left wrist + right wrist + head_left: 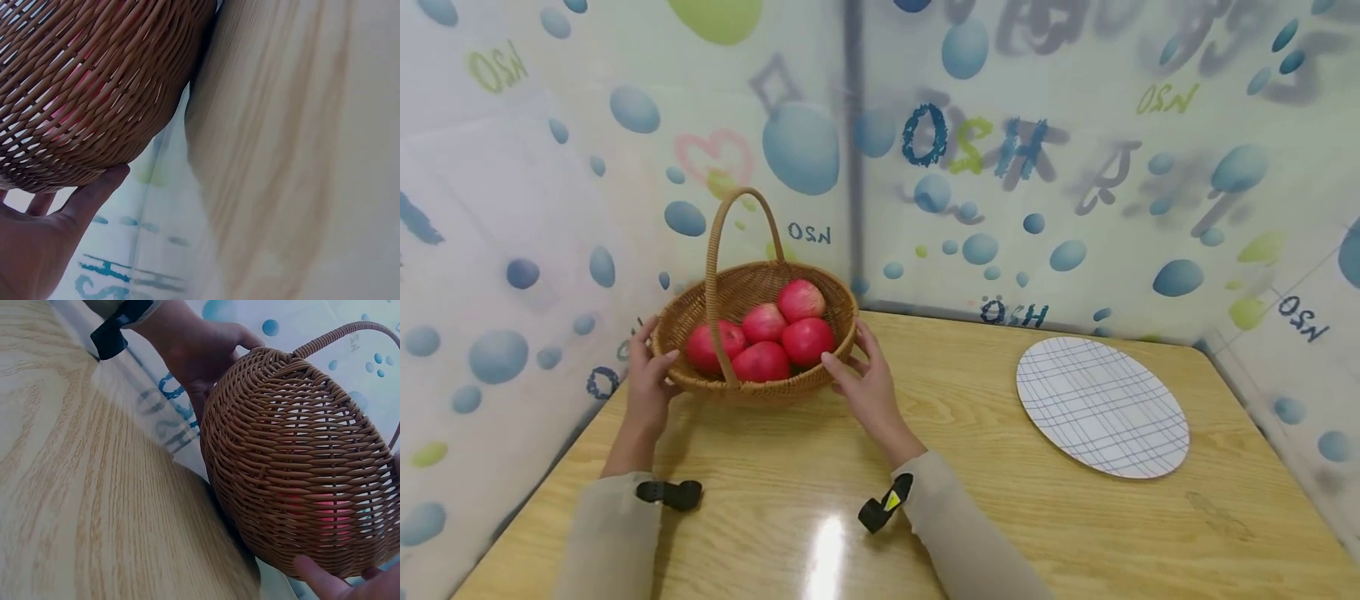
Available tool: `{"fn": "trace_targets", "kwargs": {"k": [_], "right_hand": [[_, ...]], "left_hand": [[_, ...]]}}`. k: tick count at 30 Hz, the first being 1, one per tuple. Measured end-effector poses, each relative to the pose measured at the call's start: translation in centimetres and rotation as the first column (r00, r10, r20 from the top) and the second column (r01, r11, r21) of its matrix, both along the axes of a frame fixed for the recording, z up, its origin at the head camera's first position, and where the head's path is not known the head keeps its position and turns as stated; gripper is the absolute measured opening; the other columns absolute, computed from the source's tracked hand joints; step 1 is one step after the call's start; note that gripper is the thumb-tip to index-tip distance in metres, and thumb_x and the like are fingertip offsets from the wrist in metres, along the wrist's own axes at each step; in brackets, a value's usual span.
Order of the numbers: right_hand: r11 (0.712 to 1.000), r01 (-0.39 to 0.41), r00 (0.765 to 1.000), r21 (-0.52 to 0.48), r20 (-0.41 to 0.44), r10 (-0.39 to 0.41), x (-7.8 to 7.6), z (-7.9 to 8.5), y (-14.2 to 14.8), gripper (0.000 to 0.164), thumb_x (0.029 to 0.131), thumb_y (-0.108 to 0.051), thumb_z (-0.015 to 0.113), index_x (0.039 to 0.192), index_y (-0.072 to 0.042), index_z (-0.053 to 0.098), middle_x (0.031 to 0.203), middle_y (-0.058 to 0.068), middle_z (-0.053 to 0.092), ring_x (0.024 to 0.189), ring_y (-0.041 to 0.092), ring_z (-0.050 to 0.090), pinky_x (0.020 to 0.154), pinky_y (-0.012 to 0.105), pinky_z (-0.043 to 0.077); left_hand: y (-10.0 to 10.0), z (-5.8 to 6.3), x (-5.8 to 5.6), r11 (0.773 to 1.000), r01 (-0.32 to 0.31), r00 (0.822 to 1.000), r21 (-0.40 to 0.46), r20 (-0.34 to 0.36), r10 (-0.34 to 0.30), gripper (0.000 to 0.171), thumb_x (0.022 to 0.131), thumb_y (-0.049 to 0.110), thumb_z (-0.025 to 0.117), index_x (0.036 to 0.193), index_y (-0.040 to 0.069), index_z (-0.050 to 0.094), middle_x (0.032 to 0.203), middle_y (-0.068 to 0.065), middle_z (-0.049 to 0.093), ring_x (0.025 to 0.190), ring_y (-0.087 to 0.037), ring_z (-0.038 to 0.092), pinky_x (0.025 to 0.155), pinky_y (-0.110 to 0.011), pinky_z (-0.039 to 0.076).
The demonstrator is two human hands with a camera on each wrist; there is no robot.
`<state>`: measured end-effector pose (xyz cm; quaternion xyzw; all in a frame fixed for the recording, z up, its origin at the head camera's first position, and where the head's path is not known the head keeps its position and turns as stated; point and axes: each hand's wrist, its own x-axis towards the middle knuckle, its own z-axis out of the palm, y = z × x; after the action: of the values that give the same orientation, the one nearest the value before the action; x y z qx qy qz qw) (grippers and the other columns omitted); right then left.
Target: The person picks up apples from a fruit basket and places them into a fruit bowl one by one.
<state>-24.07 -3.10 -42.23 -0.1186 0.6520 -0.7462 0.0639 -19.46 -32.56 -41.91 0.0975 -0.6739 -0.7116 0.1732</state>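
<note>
Spanning the oval wicker basket [782,388] from opposite sides: left hand [647,383] and right hand [871,387] equally near, fingers gripping its ends, long axis lying between them. Basket is at back left of the tabletop [970,400] (5 red apples [808,342] inside).

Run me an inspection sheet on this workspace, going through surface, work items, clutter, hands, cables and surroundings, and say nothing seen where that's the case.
Surface: pale wood-grain table, with a bright glare near the front edge of the head view.
Work items: wicker basket with an arched handle; five red apples visible inside.
Clutter: one round white plate or mat with blue grid lines, lying apart, right of the basket.
Hands: left hand and right hand grip opposite sides of the basket; each wrist wears a black band.
Cables: nothing seen.
Surroundings: printed sheeting with blue and green spots and lettering.
</note>
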Motion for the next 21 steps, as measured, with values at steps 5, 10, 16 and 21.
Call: {"fn": "trace_targets", "kwargs": {"k": [5,10,16,21], "right_hand": [[1.0,0.014,1.0,-0.013,0.01,-0.014,0.1,-0.1,0.8,0.076,0.095,-0.024,0.071,0.159,-0.03,0.031,0.162,0.012,0.035,0.137,0.037,0.053,0.092,0.052,0.059],[1.0,0.024,1.0,-0.002,0.006,-0.024,0.2,-0.4,1.7,0.076,0.095,-0.026,0.071,0.159,-0.032,0.03,0.163,0.01,0.034,0.138,0.037,0.052,0.094,0.054,0.058],[1.0,0.028,1.0,-0.002,-0.004,-0.028,0.2,-0.4,2.9,0.077,0.096,-0.026,0.07,0.16,-0.032,0.028,0.163,0.01,0.033,0.14,0.038,0.05,0.096,0.058,0.056],[1.0,0.028,1.0,-0.009,0.01,-0.028,0.4,-0.2,4.0,0.077,0.097,-0.027,0.069,0.16,-0.031,0.026,0.164,0.01,0.031,0.141,0.038,0.048,0.097,0.06,0.054]], "left_hand": [[0.9,0.0,-0.1,1.0,0.018,1.0,0.013,0.006,-0.018,0.066,0.101,0.017,0.039,0.162,0.029,0.015,0.158,-0.009,0.024,0.111,-0.005,0.051,0.071,-0.016,0.055],[1.7,-0.2,-0.2,0.999,0.051,0.999,0.003,0.017,-0.051,0.067,0.102,0.017,0.039,0.162,0.03,0.012,0.163,-0.016,0.018,0.11,-0.002,0.052,0.072,-0.015,0.056],[2.7,0.0,-0.5,0.996,0.087,0.996,-0.003,0.0,-0.087,0.069,0.103,0.016,0.041,0.163,0.029,0.009,0.163,-0.017,0.015,0.119,-0.008,0.049,0.074,-0.015,0.056],[3.9,0.0,-0.5,0.992,0.121,0.993,-0.026,-0.011,-0.121,0.07,0.102,0.017,0.039,0.163,0.028,0.006,0.166,-0.019,0.009,0.144,-0.031,0.034,0.075,-0.013,0.055]]}}
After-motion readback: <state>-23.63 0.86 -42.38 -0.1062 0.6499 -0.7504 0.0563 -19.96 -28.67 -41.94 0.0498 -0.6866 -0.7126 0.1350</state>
